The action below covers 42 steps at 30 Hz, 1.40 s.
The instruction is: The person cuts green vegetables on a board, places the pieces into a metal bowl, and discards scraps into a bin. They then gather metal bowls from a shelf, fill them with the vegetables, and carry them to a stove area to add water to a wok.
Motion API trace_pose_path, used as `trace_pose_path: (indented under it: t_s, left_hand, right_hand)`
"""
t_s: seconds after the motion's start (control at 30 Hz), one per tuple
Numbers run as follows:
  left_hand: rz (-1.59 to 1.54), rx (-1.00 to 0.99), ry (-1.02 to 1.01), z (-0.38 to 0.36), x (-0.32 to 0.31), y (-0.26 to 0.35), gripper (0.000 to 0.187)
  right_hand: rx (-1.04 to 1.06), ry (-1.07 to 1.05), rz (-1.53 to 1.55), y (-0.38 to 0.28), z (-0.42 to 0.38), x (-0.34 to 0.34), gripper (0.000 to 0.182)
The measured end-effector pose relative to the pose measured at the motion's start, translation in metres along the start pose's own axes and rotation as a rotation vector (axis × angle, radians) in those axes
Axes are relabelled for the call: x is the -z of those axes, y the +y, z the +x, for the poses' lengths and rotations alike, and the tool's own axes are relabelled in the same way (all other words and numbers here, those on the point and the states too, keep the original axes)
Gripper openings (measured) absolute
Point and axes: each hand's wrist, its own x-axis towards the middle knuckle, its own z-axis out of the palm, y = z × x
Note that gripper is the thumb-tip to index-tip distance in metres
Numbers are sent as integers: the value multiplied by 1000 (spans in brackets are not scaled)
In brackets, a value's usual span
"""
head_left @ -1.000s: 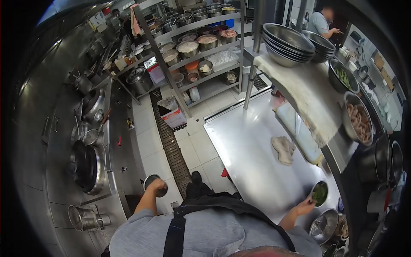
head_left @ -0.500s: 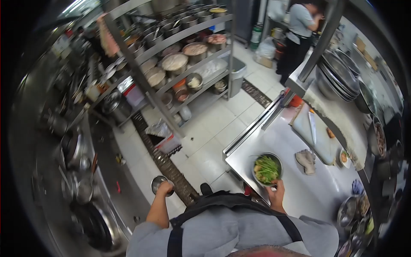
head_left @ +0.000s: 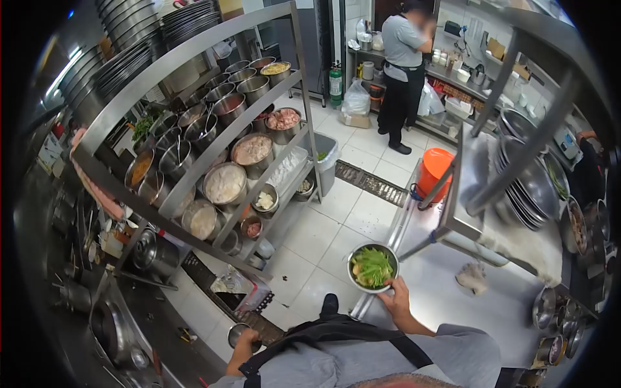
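Note:
My right hand (head_left: 396, 297) grips the near rim of a metal bowl (head_left: 352, 278). Cut green vegetables (head_left: 374, 264) fill this bowl, with some paler yellowish pieces at the lower left. It is held in the air by the left edge of the steel table. Low on my left side, my left hand (head_left: 248, 339) is closed on a second metal bowl (head_left: 234, 332). My fingers and arm cover part of that one, and its inside barely shows.
A steel rack (head_left: 194, 210) holds many pots of food. One person (head_left: 401, 64) stands at the back counter. An orange bucket (head_left: 435, 173) is beyond the table (head_left: 446, 317), which bears a crumpled cloth (head_left: 471, 278). A floor drain grate (head_left: 372, 184) crosses the tiles.
The bowl of greens has left its place over the tabletop and is now at the table's left edge, still in my right hand. The view has turned; my left hand keeps its bowl.

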Motion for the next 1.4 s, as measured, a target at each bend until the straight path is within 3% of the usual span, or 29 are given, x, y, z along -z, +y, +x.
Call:
trace_pose_path:
  t_s: [0.07, 0.3, 0.33, 0.4, 0.43, 0.53, 0.63, 0.77, 0.87, 1.0, 1.13, 1.2, 1.4]
  left_hand:
    - [69, -39, -203, 23, 19, -12, 28]
    - [588, -485, -45, 103, 76, 47, 25]
    - [476, -359, -60, 115, 96, 72, 27]
    - [56, -427, 93, 125, 137, 127, 33]
    - [119, -521, -55, 124, 176, 157, 38]
    - [58, -642, 103, 113, 247, 255, 42]
    - [204, -738, -37, 131, 297, 333, 44]
    - [240, -851, -62, 152, 326, 407, 49]
    - [295, -964, -190, 170, 334, 455, 49]
    - [409, -1016, -158, 183, 345, 516, 47]
    - [391, -1068, -153, 180, 371, 592, 44]
    - [331, -1129, -55, 180, 387, 633, 47]
    - [274, -1026, -16, 178, 431, 752, 50]
  right_hand:
    - [39, 17, 22, -10, 47, -22, 35]
    - [152, 25, 63, -37, 172, -83, 35]
    - [164, 27, 85, -44, 182, -89, 35]
    - [145, 28, 56, -42, 194, -101, 35]
    - [125, 17, 42, -43, 194, -110, 35]
    - [50, 10, 10, -41, 208, -129, 35]
    - [-70, -17, -23, -44, 226, -142, 36]
    - [-83, 15, -116, -40, 272, -146, 36]
    - [-89, 73, -113, -25, 319, -143, 35]
    - [-59, 128, -99, 5, 387, -136, 34]
    - [-7, 74, -96, 46, 456, -124, 35]
    - [16, 7, -139, 59, 506, -109, 36]
    - [111, -67, -111, 97, 611, -88, 37]
